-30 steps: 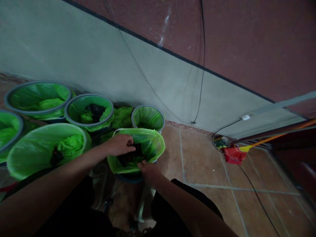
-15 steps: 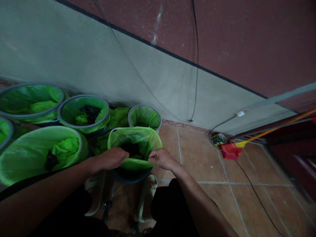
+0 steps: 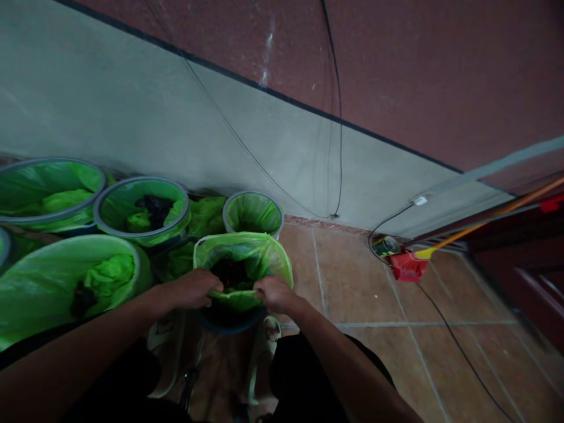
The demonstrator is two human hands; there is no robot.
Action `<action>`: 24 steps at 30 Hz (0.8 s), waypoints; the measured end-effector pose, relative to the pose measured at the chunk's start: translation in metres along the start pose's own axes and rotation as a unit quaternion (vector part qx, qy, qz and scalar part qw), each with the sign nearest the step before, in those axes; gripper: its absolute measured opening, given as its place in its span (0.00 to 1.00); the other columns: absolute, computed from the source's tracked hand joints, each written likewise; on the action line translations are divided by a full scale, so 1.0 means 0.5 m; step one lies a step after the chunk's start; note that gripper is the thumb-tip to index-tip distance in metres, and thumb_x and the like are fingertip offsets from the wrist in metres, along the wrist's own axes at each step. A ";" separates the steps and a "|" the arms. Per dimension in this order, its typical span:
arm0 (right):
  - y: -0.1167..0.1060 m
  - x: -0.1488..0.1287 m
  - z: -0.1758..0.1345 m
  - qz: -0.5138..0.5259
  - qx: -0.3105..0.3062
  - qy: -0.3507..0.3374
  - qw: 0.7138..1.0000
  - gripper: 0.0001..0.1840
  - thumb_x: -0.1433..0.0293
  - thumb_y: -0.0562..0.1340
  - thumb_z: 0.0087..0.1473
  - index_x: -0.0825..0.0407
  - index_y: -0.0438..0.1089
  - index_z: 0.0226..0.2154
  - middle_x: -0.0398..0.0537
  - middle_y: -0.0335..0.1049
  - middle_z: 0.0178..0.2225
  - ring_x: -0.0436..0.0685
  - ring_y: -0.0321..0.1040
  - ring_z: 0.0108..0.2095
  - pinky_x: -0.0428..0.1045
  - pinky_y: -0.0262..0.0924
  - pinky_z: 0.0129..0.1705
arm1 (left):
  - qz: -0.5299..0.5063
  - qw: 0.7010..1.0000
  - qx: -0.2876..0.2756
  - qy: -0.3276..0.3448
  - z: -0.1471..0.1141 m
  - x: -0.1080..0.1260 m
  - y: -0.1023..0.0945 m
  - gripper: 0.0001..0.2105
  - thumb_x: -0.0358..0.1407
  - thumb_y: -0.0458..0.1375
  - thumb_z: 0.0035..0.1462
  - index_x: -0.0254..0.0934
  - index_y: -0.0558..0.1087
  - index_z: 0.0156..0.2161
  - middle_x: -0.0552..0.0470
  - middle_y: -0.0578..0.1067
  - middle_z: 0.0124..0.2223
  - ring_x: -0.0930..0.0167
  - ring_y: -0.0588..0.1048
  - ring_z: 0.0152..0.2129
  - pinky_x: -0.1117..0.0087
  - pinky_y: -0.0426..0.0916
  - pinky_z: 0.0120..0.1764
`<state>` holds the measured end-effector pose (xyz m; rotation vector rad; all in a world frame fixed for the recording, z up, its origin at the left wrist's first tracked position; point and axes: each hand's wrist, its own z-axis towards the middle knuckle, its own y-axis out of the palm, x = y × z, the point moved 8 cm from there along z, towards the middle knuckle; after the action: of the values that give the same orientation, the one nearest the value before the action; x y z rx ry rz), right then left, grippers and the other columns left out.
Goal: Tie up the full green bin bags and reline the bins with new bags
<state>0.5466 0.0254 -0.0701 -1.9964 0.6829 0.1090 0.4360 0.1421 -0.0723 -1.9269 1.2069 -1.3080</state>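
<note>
A green plastic bin liner (image 3: 268, 258) lines a dark blue trash bin (image 3: 231, 324) between my feet, and something dark lies inside it. My left hand (image 3: 198, 288) grips the liner's near edge on the left. On the right of that same edge, my right hand (image 3: 274, 292) is closed on the plastic. The stretch of liner between the two hands hangs over the bin's near side. My fingertips are partly hidden by the folds.
Left of me stand several lined bins, among them a large one (image 3: 141, 273) and a grey-rimmed one (image 3: 97, 208). A smaller bin (image 3: 252, 212) is just behind. Against the wall at right are a red dustpan (image 3: 408, 265) and a black cable (image 3: 462, 358).
Both hands still hold the liner's near edge and have come slightly closer together. The liner's edge is more bunched between them. The view has shifted slightly.
</note>
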 end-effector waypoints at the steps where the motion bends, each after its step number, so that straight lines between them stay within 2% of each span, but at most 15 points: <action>1: -0.003 0.005 -0.001 0.011 -0.005 0.005 1.000 0.11 0.68 0.59 0.58 0.52 0.77 0.33 0.47 0.77 0.32 0.55 0.71 0.34 0.47 0.56 0.35 | 0.008 1.000 0.011 0.003 0.000 -0.005 -0.001 0.07 0.31 0.61 0.52 0.40 0.78 0.38 0.51 0.81 0.39 0.64 0.77 0.41 0.68 0.64 0.46; 3: -0.004 0.001 -0.002 0.033 -0.003 0.000 0.999 0.11 0.67 0.62 0.56 0.51 0.77 0.41 0.48 0.78 0.38 0.58 0.72 0.39 0.48 0.59 0.39 | 0.012 0.999 0.040 0.017 0.004 -0.007 -0.006 0.07 0.30 0.57 0.56 0.40 0.78 0.36 0.52 0.81 0.37 0.67 0.76 0.39 0.69 0.63 0.46; 5: 0.000 -0.020 -0.001 0.044 0.018 -0.024 0.999 0.25 0.64 0.67 0.52 0.51 0.71 0.54 0.51 0.77 0.47 0.61 0.71 0.47 0.50 0.60 0.47 | 0.008 0.997 0.064 0.036 0.008 0.002 -0.013 0.08 0.31 0.55 0.59 0.40 0.78 0.36 0.53 0.81 0.36 0.68 0.76 0.37 0.70 0.62 0.45; 6: 0.003 -0.036 -0.001 0.039 0.031 -0.043 0.998 0.32 0.62 0.69 0.51 0.51 0.67 0.58 0.52 0.75 0.51 0.63 0.70 0.51 0.52 0.59 0.51 | 0.008 0.997 0.070 0.043 0.010 0.008 -0.016 0.08 0.32 0.55 0.59 0.40 0.78 0.35 0.53 0.81 0.36 0.69 0.76 0.37 0.70 0.62 0.46; 7: 0.008 -0.053 0.000 0.028 0.041 -0.064 0.997 0.35 0.61 0.69 0.50 0.51 0.66 0.59 0.53 0.73 0.53 0.64 0.68 0.53 0.53 0.58 0.53 | 0.010 0.996 0.070 0.048 0.012 0.014 -0.017 0.08 0.32 0.54 0.59 0.40 0.77 0.35 0.53 0.81 0.35 0.69 0.76 0.36 0.70 0.62 0.45; 8: 0.015 -0.069 0.000 0.010 0.045 -0.079 0.996 0.32 0.60 0.69 0.51 0.51 0.67 0.58 0.53 0.73 0.53 0.63 0.68 0.53 0.54 0.57 0.54 | 0.012 0.996 0.067 0.051 0.013 0.019 -0.018 0.09 0.32 0.54 0.59 0.39 0.77 0.34 0.53 0.81 0.34 0.69 0.76 0.35 0.70 0.62 0.45; 11: 0.034 -0.102 0.003 -0.035 0.031 -0.098 0.994 0.11 0.65 0.60 0.61 0.51 0.74 0.42 0.50 0.77 0.42 0.59 0.71 0.45 0.51 0.58 0.49 | 0.009 0.997 0.053 0.060 0.010 0.027 -0.023 0.09 0.32 0.54 0.60 0.39 0.78 0.33 0.53 0.80 0.33 0.69 0.76 0.35 0.71 0.63 0.44; 14: 0.033 -0.123 0.001 0.000 0.015 -0.119 0.993 0.12 0.68 0.57 0.63 0.51 0.73 0.31 0.44 0.75 0.32 0.52 0.69 0.36 0.46 0.56 0.41 | -0.022 0.997 0.052 0.055 -0.002 0.018 -0.035 0.08 0.33 0.55 0.59 0.40 0.78 0.35 0.53 0.80 0.35 0.70 0.76 0.36 0.73 0.63 0.43; 19: 0.025 -0.134 -0.007 0.124 -0.014 -0.137 0.983 0.09 0.67 0.60 0.62 0.50 0.75 0.33 0.39 0.72 0.28 0.48 0.65 0.29 0.43 0.53 0.32 | -0.064 0.998 0.009 0.028 -0.015 -0.010 -0.035 0.07 0.35 0.58 0.56 0.41 0.79 0.32 0.55 0.79 0.34 0.70 0.76 0.36 0.73 0.64 0.41; 22: 0.035 -0.118 -0.003 0.092 -0.030 -0.115 0.989 0.09 0.67 0.60 0.61 0.50 0.77 0.37 0.41 0.75 0.31 0.51 0.69 0.33 0.44 0.55 0.34 | -0.036 0.999 0.007 -0.005 -0.013 -0.028 -0.025 0.05 0.31 0.61 0.51 0.40 0.80 0.33 0.53 0.79 0.34 0.67 0.76 0.36 0.71 0.65 0.40; 24: 0.046 -0.111 0.000 0.069 -0.034 -0.124 0.989 0.12 0.64 0.63 0.59 0.49 0.75 0.45 0.43 0.77 0.37 0.53 0.72 0.38 0.45 0.59 0.38 | -0.009 1.000 0.013 -0.006 -0.012 -0.032 -0.017 0.08 0.27 0.61 0.49 0.39 0.80 0.34 0.52 0.80 0.34 0.66 0.76 0.37 0.70 0.65 0.41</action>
<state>0.4887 0.0405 -0.0685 -1.9561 0.6627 0.4614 0.4316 0.1605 -0.0702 -1.9283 1.1639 -1.3128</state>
